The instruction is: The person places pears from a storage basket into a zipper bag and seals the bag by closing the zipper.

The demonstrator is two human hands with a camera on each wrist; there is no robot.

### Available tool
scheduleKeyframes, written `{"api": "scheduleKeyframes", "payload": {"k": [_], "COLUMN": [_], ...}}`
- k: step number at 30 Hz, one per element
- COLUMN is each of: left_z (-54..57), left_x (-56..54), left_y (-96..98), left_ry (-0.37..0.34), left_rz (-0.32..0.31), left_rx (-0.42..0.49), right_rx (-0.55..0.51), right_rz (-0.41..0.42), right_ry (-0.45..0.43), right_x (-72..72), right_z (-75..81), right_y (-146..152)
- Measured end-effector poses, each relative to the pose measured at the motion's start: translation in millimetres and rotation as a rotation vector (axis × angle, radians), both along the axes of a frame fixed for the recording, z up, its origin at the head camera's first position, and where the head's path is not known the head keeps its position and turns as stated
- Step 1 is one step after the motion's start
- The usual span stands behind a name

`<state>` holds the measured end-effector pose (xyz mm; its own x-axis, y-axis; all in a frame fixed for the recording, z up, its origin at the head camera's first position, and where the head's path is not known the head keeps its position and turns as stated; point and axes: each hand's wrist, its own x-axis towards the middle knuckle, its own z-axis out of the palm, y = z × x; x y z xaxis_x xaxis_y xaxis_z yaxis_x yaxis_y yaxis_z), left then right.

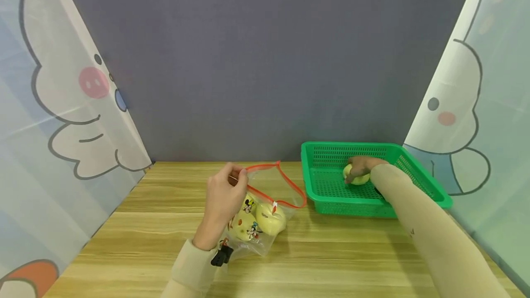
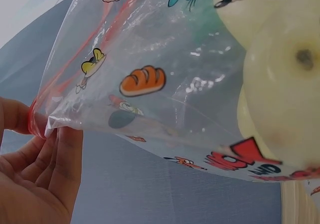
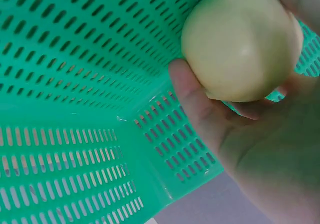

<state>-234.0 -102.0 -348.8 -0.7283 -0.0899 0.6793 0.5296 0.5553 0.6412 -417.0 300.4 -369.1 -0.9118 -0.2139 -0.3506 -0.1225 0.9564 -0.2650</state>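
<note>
A clear zip bag [image 1: 265, 243] with a red seal strip and cartoon prints stands mouth up on the table. My left hand [image 1: 225, 192] pinches the bag's rim at its left side, thumb against fingers, as the left wrist view also shows. Several pale yellow apples [image 2: 285, 73] lie inside, seen through the plastic. Over to the right, my right hand [image 1: 361, 168] reaches into a green basket [image 1: 352, 207]. Its thumb and fingers curl round another pale yellow apple [image 3: 240, 43], whose near side shows in the right wrist view.
The wood-grained table [image 1: 136, 243] runs up to a dark grey backdrop [image 1: 256, 68]. Curtains with cartoon prints hang along the left and right sides. The slotted basket walls rise around my right hand, and the forearm crosses over the front rim.
</note>
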Motion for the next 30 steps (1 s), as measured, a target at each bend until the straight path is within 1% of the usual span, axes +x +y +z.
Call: {"api": "scheduleKeyframes", "payload": {"k": [4,8,10,16,21,28,30], "left_z": [0.8,1.1,1.0,0.4,-0.2,-0.6,-0.5], "left_x": [1.7,1.5,1.4,1.3,1.8,1.2,1.2], "left_y": [-0.5,-1.4,-2.0,-1.8,-0.8,-1.2,-0.6], "left_ry": [-0.002,-0.002,0.001,0.011,-0.001,0.007,0.005], "left_rz": [0.002,-0.001,0.002,0.004,-0.002,0.002,0.004], "left_rx": [-0.004,0.004,0.002,-0.003,0.005,0.002,-0.002], "right_rx": [0.042,0.082,0.062,-0.076,-0.083,-0.100,-0.102], "right_rz": [0.005,0.031,0.040,0.010,0.035,0.093,0.092], "right_ry": [-0.037,-0.022,-0.011,-0.004,0.033,0.062,0.084], "right_x": [3.3,6.5,8.0,13.8,19.6,21.8,24.2], "right_z": [1.7,9.3,13.7,25.1,36.7,50.6,53.6], "right_y": [-5,-10,-12,-17,-25,-35,-37]}}
